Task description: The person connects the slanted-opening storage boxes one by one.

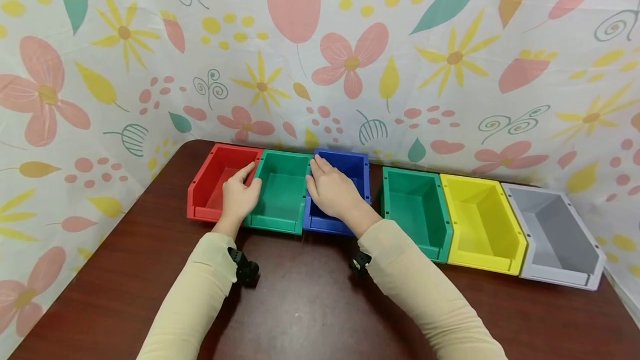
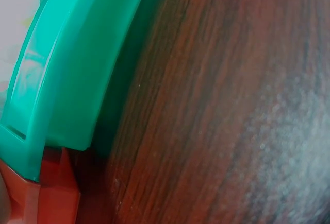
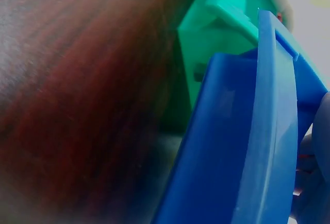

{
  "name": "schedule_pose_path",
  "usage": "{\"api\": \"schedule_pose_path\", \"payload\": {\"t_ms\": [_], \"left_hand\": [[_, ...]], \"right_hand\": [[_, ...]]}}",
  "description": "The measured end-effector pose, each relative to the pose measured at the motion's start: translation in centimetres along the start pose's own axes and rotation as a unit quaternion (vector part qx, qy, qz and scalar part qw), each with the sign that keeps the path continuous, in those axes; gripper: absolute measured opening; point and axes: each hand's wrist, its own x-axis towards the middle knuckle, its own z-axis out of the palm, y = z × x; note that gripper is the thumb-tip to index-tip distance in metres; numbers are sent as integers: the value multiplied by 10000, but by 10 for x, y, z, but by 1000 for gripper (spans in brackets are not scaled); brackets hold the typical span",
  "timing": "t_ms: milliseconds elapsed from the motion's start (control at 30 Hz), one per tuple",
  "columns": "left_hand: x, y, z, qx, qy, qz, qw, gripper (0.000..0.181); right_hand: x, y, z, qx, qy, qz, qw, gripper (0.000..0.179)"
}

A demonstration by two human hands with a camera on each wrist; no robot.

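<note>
Three bins stand side by side at the table's back left: red (image 1: pixel 209 188), green (image 1: pixel 280 182) and blue (image 1: pixel 360 168). My left hand (image 1: pixel 240 196) reaches over the seam between red and green, its extended fingers along the red bin's right wall and its thumb toward the green rim. Over the blue bin, my right hand (image 1: pixel 332 190) lies with straight fingers together at the wall beside the green bin. In the left wrist view the green bin's front (image 2: pixel 77 80) meets the red bin (image 2: pixel 56 198). The right wrist view shows the blue front (image 3: pixel 242 147) against green (image 3: pixel 221 38).
Right of a narrow gap, a second row holds another green bin (image 1: pixel 415 210), a yellow bin (image 1: pixel 482 221) and a grey bin (image 1: pixel 555 226). A flower-patterned curtain (image 1: pixel 350 26) hangs behind the dark brown table (image 1: pixel 300 304).
</note>
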Motion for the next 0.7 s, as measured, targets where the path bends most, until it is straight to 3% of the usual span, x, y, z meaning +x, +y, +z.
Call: {"api": "schedule_pose_path", "payload": {"t_ms": [700], "left_hand": [[1,-1,0,10,-4,-13,10000,46]], "right_hand": [[-1,-1,12,-12,213,108,9997,54]]}}
